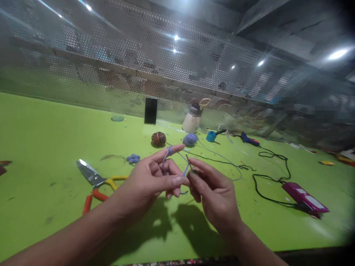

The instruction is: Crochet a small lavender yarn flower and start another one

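In the middle of the view, my left hand (pixel 158 177) pinches a short chain of purple yarn (pixel 186 169) between thumb and finger. The yarn also wraps round its raised index finger. My right hand (pixel 213 188) grips a thin crochet hook (pixel 188 159), whose tip is at the top of the chain. Both hands are held above the green table, nearly touching. A purple yarn ball (pixel 190 139) lies behind them, with a strand trailing to the right. Left of my hands lies a small purple crocheted flower (pixel 133 159).
Orange-and-yellow-handled scissors (pixel 95 179) lie open by my left forearm. A multicoloured yarn ball (pixel 158 139), a phone (pixel 151 111), a bottle (pixel 192 120) and a blue tape roll (pixel 211 136) stand behind. At right are a glue gun (pixel 249 139) and a magenta power strip (pixel 305 197) with a black cord.
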`<state>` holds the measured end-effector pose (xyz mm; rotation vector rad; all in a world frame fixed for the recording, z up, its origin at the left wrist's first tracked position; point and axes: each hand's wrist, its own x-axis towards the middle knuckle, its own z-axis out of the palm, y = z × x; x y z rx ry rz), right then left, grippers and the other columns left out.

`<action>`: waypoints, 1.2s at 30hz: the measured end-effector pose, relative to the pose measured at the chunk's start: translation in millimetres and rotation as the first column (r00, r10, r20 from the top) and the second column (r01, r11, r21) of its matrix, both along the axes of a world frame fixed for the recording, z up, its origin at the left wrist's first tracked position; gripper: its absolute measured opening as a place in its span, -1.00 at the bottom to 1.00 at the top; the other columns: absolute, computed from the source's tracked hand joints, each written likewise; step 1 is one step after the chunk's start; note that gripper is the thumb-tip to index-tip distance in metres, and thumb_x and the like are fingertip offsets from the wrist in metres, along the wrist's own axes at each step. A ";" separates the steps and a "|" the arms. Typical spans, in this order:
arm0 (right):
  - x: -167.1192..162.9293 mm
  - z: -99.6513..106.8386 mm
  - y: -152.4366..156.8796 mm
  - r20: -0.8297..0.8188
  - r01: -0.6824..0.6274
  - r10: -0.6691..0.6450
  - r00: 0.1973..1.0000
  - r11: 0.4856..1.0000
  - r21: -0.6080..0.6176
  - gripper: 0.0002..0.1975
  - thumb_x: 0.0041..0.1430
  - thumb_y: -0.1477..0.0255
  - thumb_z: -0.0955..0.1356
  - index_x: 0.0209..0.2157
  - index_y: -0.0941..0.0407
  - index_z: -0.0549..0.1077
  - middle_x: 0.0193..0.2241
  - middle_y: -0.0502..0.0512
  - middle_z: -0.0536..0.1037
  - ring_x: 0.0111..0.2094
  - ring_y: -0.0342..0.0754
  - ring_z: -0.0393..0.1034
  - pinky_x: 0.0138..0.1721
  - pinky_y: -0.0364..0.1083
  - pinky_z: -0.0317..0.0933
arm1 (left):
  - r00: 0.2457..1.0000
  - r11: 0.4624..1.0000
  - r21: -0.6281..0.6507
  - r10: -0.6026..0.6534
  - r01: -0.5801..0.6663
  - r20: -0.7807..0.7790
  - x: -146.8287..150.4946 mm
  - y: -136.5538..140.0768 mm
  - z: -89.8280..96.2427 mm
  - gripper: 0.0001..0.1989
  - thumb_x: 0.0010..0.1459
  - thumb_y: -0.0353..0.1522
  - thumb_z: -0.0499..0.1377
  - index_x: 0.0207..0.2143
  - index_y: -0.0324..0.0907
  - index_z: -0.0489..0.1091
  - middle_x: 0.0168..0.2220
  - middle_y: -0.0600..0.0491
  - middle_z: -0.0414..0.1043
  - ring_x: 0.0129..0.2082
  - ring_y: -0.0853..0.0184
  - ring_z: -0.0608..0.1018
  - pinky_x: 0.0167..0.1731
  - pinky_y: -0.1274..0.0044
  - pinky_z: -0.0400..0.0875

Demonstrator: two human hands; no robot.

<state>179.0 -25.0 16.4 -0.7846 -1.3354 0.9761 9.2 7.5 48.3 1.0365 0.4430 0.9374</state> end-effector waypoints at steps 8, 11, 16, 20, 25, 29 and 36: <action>19.0 16.7 -1.9 0.293 0.038 -0.042 0.955 0.999 0.020 -0.70 0.22 0.49 0.36 -0.06 -0.10 0.56 -0.58 -0.05 0.34 -0.61 -0.20 0.07 -0.62 -0.16 -0.01 | 0.985 0.999 0.033 0.041 -0.036 -0.165 -11.8 16.1 1.4 -0.59 -0.02 -0.43 0.37 -0.07 -0.13 0.49 -0.46 0.14 0.47 -0.50 0.49 0.48 -0.43 0.61 0.34; 23.2 22.5 -3.6 0.328 0.041 -0.029 0.944 0.999 -0.031 -0.72 0.20 0.47 0.36 -0.08 -0.08 0.57 -0.61 -0.05 0.33 -0.63 -0.21 0.07 -0.63 -0.17 -0.02 | 0.979 0.996 0.058 0.072 -0.062 -0.190 -11.8 18.0 0.7 -0.64 -0.02 -0.42 0.37 -0.11 -0.15 0.52 -0.44 0.13 0.48 -0.47 0.46 0.48 -0.36 0.56 0.34; 31.0 29.2 -6.2 0.462 0.075 -0.059 0.885 0.997 -0.016 -0.71 0.17 0.49 0.38 -0.11 -0.11 0.58 -0.65 -0.07 0.32 -0.65 -0.21 0.06 -0.66 -0.19 -0.06 | 0.976 0.996 0.076 0.070 -0.055 -0.207 -9.9 17.6 -0.6 -0.69 0.00 -0.45 0.34 -0.13 -0.16 0.53 -0.43 0.11 0.51 -0.45 0.43 0.50 -0.33 0.52 0.36; 35.6 34.1 -6.3 0.579 0.063 -0.085 0.811 0.996 0.059 -0.70 0.18 0.48 0.37 -0.08 -0.12 0.57 -0.56 -0.02 0.47 -0.65 -0.20 0.10 -0.66 -0.18 -0.01 | 0.974 0.993 0.104 0.076 -0.055 -0.214 -9.4 18.4 -2.8 -0.69 0.02 -0.45 0.33 -0.13 -0.16 0.53 -0.44 0.12 0.52 -0.46 0.45 0.52 -0.37 0.56 0.39; 39.2 43.6 -6.1 0.705 -0.035 -0.061 0.707 0.992 0.121 -0.65 0.25 0.52 0.31 -0.01 -0.10 0.51 -0.32 0.00 0.59 -0.44 -0.16 0.38 -0.44 -0.17 0.23 | 0.970 0.992 0.110 0.079 -0.055 -0.229 -10.3 19.2 -3.6 -0.69 0.03 -0.47 0.32 -0.12 -0.16 0.52 -0.44 0.14 0.52 -0.47 0.47 0.52 -0.40 0.60 0.40; 42.3 51.6 -7.7 0.802 -0.104 -0.061 0.594 0.983 0.152 -0.60 0.28 0.59 0.26 0.05 -0.09 0.45 -0.33 -0.03 0.56 -0.38 -0.17 0.39 -0.36 -0.18 0.23 | 0.963 0.991 0.110 0.101 -0.076 -0.248 -9.8 15.7 0.1 -0.70 0.04 -0.49 0.31 -0.12 -0.18 0.52 -0.43 0.15 0.52 -0.47 0.51 0.52 -0.40 0.64 0.40; 43.9 52.1 -7.7 0.866 -0.154 -0.083 0.494 0.971 0.181 -0.55 0.27 0.64 0.24 0.09 -0.06 0.40 -0.48 -0.08 0.41 -0.47 -0.19 0.26 -0.44 -0.19 0.06 | 0.942 0.984 0.148 0.138 -0.097 -0.307 -7.1 9.9 4.3 -0.71 0.07 -0.50 0.28 -0.11 -0.19 0.51 -0.43 0.16 0.53 -0.46 0.53 0.52 -0.41 0.67 0.39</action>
